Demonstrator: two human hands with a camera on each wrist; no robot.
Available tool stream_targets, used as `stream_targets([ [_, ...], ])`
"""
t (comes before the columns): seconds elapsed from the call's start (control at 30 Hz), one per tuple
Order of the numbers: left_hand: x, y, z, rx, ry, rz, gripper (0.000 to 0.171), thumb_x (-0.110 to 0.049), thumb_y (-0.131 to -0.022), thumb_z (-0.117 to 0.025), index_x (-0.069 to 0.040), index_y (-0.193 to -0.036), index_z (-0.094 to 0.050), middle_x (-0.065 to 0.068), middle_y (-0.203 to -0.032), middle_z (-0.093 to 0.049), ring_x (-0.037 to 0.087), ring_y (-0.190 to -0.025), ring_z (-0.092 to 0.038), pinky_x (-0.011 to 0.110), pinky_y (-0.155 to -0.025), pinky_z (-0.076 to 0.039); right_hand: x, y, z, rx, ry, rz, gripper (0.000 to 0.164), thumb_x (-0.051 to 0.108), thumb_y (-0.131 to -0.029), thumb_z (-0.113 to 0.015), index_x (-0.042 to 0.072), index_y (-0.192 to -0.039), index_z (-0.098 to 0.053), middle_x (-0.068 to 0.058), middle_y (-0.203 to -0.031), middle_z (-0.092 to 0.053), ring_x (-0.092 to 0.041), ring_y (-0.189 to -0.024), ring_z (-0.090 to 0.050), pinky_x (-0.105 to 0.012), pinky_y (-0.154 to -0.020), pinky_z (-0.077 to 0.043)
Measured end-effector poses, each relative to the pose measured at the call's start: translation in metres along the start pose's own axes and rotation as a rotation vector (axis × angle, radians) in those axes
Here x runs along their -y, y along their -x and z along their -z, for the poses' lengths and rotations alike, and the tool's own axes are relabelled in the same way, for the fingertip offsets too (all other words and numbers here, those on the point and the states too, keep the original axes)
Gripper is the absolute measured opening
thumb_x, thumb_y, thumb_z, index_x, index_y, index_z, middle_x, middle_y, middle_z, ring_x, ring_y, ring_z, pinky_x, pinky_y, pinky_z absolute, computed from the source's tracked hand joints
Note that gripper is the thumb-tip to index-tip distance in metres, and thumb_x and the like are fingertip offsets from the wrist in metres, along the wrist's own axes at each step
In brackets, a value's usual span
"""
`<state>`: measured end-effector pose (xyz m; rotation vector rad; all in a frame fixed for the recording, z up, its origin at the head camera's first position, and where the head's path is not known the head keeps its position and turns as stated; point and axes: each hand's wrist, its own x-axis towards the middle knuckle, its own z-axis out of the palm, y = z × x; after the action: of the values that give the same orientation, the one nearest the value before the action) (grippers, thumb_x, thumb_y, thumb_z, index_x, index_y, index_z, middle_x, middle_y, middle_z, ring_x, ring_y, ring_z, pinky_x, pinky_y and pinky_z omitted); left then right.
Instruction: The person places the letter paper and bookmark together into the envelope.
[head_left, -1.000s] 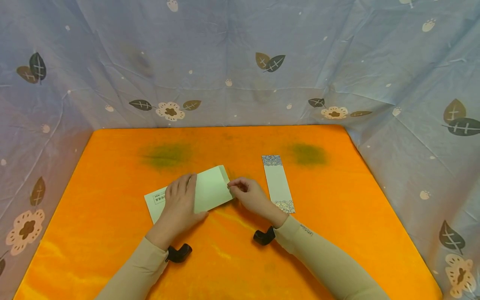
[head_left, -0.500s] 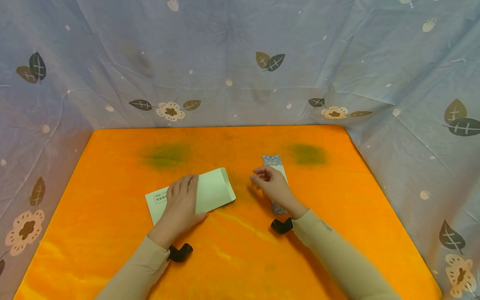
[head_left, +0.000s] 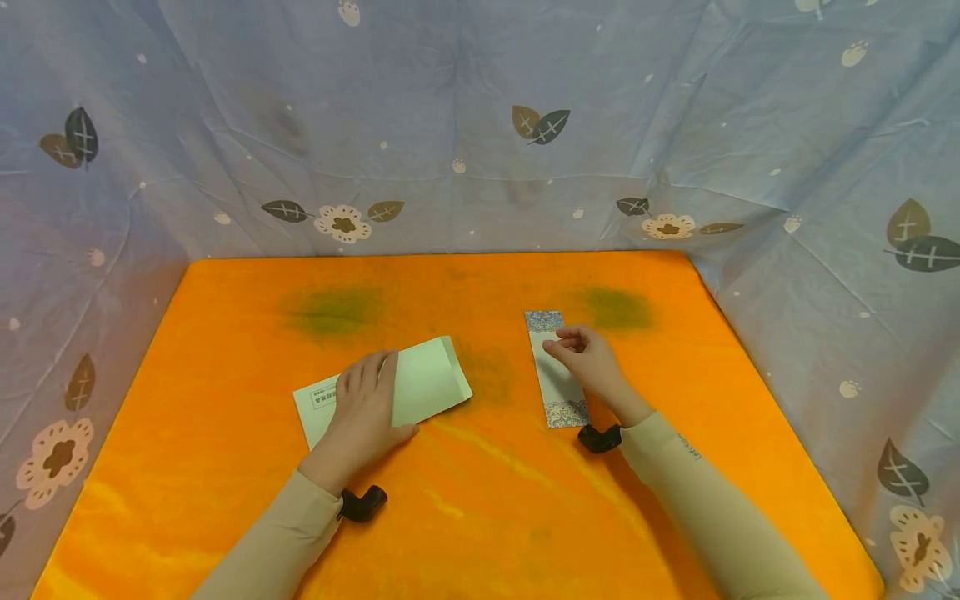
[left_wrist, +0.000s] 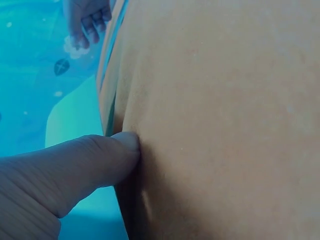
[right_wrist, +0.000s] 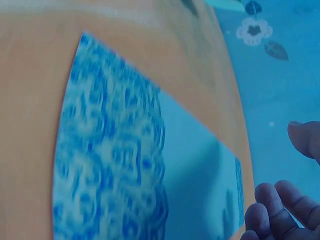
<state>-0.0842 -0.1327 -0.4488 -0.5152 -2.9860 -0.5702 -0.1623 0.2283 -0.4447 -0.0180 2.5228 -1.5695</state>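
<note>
A pale green envelope (head_left: 426,383) with printed characters at its left end lies slanted on the orange cloth. My left hand (head_left: 365,400) rests across its middle, fingers extended, covering part of it. In the left wrist view the thumb (left_wrist: 100,162) lies at the envelope's near edge. To the right is a white paper strip (head_left: 555,375) with blue patterned bands at both ends, flat on the cloth. Above its right side hovers my right hand (head_left: 588,358), fingers loosely bent with nothing between them. The right wrist view shows a gap between thumb and fingertips, beside the strip's plain middle.
Orange cloth (head_left: 480,517) covers the table, with two dark greenish patches towards the back. A blue-grey curtain (head_left: 465,125) printed with leaves and flowers encloses the back and both sides. Each wrist carries a small black camera mount (head_left: 363,504).
My right hand has left the envelope's right end, where it touched the flap, and moved right to above the paper strip. The left hand has stayed on the envelope.
</note>
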Motion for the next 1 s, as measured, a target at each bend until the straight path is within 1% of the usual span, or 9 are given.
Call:
stream_targets([
  [0.13, 0.000, 0.000, 0.000, 0.000, 0.004, 0.004, 0.110, -0.045, -0.072, -0.083, 0.003, -0.150, -0.021, 0.025, -0.147, -0.027, 0.042, -0.133, -0.024, 0.059, -0.106, -0.017, -0.005, -0.002, 0.006, -0.027, 0.039, -0.028, 0.066, 0.051, -0.085, -0.069, 0.004, -0.128, -0.054, -0.012, -0.113, -0.058, -0.027, -0.100, -0.055, -0.039, -0.080, -0.049],
  [0.4, 0.001, 0.000, -0.002, -0.005, 0.001, 0.010, 0.110, -0.045, -0.072, -0.083, 0.003, -0.150, -0.022, 0.025, -0.146, -0.027, 0.042, -0.132, -0.025, 0.059, -0.106, -0.018, -0.012, -0.002, 0.011, -0.053, 0.080, -0.066, 0.066, 0.052, -0.085, -0.069, 0.004, -0.127, -0.054, -0.012, -0.115, -0.056, -0.027, -0.102, -0.054, -0.039, -0.083, -0.049],
  [0.57, 0.002, 0.000, -0.003, -0.002, 0.008, 0.013, 0.110, -0.045, -0.073, -0.083, 0.002, -0.151, -0.021, 0.024, -0.147, -0.027, 0.042, -0.133, -0.024, 0.059, -0.107, -0.017, -0.013, -0.003, 0.013, -0.055, 0.093, -0.085, 0.066, 0.052, -0.084, -0.070, 0.004, -0.126, -0.053, -0.013, -0.116, -0.054, -0.028, -0.102, -0.053, -0.038, -0.083, -0.049],
  [0.67, 0.001, 0.000, -0.002, -0.003, 0.012, 0.014, 0.110, -0.044, -0.073, -0.083, 0.002, -0.151, -0.021, 0.024, -0.147, -0.027, 0.042, -0.132, -0.025, 0.059, -0.107, -0.017, -0.014, -0.006, 0.013, -0.049, 0.120, -0.105, 0.066, 0.051, -0.083, -0.071, 0.005, -0.126, -0.052, -0.013, -0.116, -0.054, -0.029, -0.103, -0.053, -0.040, -0.084, -0.049],
  [0.87, -0.001, -0.001, -0.002, 0.002, 0.010, 0.010, 0.111, -0.045, -0.072, -0.083, 0.003, -0.151, -0.021, 0.025, -0.146, -0.028, 0.043, -0.131, -0.025, 0.059, -0.106, -0.017, -0.015, -0.011, 0.014, -0.020, 0.187, -0.155, 0.079, 0.052, -0.080, -0.074, 0.001, -0.133, -0.044, -0.015, -0.119, -0.054, -0.030, -0.106, -0.054, -0.042, -0.088, -0.049],
  [1.0, -0.002, -0.003, -0.002, 0.013, 0.014, 0.019, 0.111, -0.045, -0.072, -0.083, 0.003, -0.151, -0.021, 0.025, -0.146, -0.027, 0.043, -0.132, -0.025, 0.059, -0.106, -0.016, -0.013, -0.013, 0.013, -0.023, 0.208, -0.185, 0.081, 0.052, -0.078, -0.076, 0.001, -0.132, -0.043, -0.015, -0.118, -0.053, -0.031, -0.104, -0.053, -0.042, -0.088, -0.048],
])
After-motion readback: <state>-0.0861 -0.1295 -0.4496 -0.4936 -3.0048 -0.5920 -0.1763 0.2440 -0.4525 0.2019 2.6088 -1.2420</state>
